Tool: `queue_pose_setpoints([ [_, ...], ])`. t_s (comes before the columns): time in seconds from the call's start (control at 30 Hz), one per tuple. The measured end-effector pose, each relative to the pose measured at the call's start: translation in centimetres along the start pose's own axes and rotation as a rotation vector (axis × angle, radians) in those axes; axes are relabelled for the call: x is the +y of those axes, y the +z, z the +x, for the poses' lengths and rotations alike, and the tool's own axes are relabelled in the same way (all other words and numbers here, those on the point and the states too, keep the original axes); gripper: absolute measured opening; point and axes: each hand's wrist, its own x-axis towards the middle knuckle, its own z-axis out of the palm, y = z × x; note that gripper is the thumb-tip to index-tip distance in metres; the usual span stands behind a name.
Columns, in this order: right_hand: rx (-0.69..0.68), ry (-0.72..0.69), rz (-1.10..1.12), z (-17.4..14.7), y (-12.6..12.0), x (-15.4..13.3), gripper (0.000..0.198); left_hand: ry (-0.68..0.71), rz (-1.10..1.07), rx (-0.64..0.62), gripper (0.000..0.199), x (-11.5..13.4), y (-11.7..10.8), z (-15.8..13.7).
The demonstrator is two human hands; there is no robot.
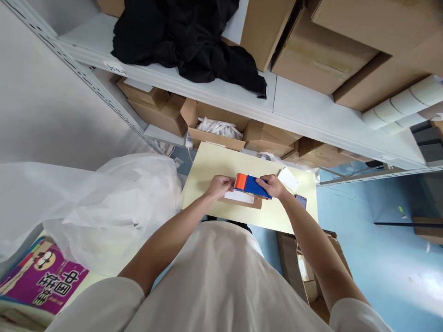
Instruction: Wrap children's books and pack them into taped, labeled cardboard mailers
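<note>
My right hand [273,186] is wrapped around a blue and orange tape dispenser [255,186], thumb on top. The dispenser is held over a flat brown cardboard piece [256,203] with a white sheet [238,197] on it. At the dispenser's toothed front end, my left hand [221,186] has its fingers pinched together. Whatever lies between those fingertips is too small to make out. All of this is at the pale yellow table [207,161] in front of me.
A stack of white cards [288,178] and a phone [301,201] lie on the table's right side. Shelves [301,117] with cardboard boxes [321,50] and black cloth [194,41] rise behind. White plastic sheeting [138,198] bulges at left; an open carton [289,258] stands below right.
</note>
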Motion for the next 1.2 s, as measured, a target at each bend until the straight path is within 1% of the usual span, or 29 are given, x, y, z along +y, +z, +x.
queue_pose_setpoints([
  [0.1,-0.002,-0.012,-0.058,-0.1,0.5,-0.9,0.052,0.004,0.012,0.036,0.029,-0.4,-2.3,-0.5],
  [0.27,-0.026,-0.053,-0.079,0.6,1.7,-2.1,0.049,-0.045,0.051,0.151,0.039,-1.4,-7.7,-0.9],
  [0.33,-0.043,-0.052,-0.078,1.0,2.1,-2.4,0.050,-0.078,0.068,0.164,0.043,-1.9,-9.4,-0.7],
  [0.4,-0.053,-0.047,-0.082,1.4,2.4,-2.6,0.050,-0.102,0.087,0.149,0.044,-2.5,-10.3,-0.2],
  [0.5,-0.052,-0.046,-0.083,1.7,2.5,-2.8,0.051,-0.116,0.115,0.104,0.042,-3.7,-10.1,0.7],
  [0.63,-0.042,-0.066,-0.076,1.9,2.6,-2.9,0.050,-0.084,0.181,0.082,0.033,-5.8,-8.1,1.7],
  [0.73,-0.047,-0.069,-0.079,1.9,2.7,-2.9,0.050,-0.039,0.247,0.119,0.028,-7.4,-6.7,2.1],
  [0.8,-0.044,-0.063,-0.085,1.9,2.8,-2.8,0.050,-0.018,0.296,0.181,0.027,-8.4,-6.1,2.2],
  [0.83,-0.049,-0.060,-0.085,1.9,2.8,-2.7,0.050,-0.014,0.320,0.218,0.032,-8.7,-6.0,2.2],
  [0.9,-0.059,-0.056,-0.078,1.8,2.8,-2.6,0.050,-0.020,0.364,0.274,0.054,-9.3,-5.9,2.1],
  [0.93,-0.061,-0.056,-0.074,1.8,2.8,-2.5,0.049,-0.023,0.384,0.282,0.064,-9.4,-6.0,2.0],
  [0.97,-0.061,-0.055,-0.071,1.7,2.8,-2.5,0.048,-0.026,0.401,0.277,0.070,-9.3,-6.1,1.8],
  [1.0,-0.059,-0.055,-0.071,1.7,2.8,-2.4,0.048,-0.029,0.408,0.268,0.072,-9.1,-6.3,1.6],
  [1.03,-0.057,-0.057,-0.073,1.7,2.7,-2.4,0.048,-0.011,0.425,0.241,0.072,-8.8,-6.5,1.3],
  [1.07,-0.058,-0.060,-0.075,1.6,2.7,-2.5,0.048,0.040,0.467,0.189,0.075,-8.4,-6.7,1.0],
  [1.1,-0.061,-0.064,-0.076,1.6,2.7,-2.5,0.049,0.126,0.541,0.111,0.083,-7.8,-6.8,0.8],
  [1.13,-0.063,-0.066,-0.080,1.6,2.7,-2.6,0.050,0.237,0.643,0.010,0.095,-7.2,-6.9,0.6],
  [1.2,-0.068,-0.064,-0.096,1.6,2.6,-2.7,0.051,0.473,0.889,-0.208,0.125,-6.0,-6.6,0.5],
])
